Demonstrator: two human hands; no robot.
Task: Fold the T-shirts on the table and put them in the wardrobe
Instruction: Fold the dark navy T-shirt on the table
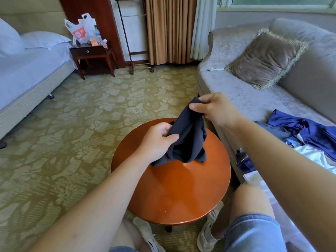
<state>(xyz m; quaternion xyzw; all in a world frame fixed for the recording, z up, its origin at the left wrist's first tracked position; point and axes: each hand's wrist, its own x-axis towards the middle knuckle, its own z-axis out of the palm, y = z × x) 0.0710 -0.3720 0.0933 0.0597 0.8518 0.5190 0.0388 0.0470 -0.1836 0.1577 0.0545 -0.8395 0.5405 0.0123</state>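
A dark navy T-shirt (189,139) hangs bunched above the far part of a round orange-brown wooden table (178,193), its lower end touching the tabletop. My left hand (156,140) grips the shirt's left side in a fist. Higher up and to the right, my right hand (216,110) pinches the shirt's top edge between thumb and fingers. A heap of blue and white garments (309,137) lies on the sofa to my right. No wardrobe shows in this view.
A grey sofa (245,91) with a brown fringed cushion (267,59) runs along the right. A bed (27,70) stands at the left, a dark nightstand (91,53) with plastic bags behind it. Patterned carpet (81,124) lies between. My knees and white shoes flank the table.
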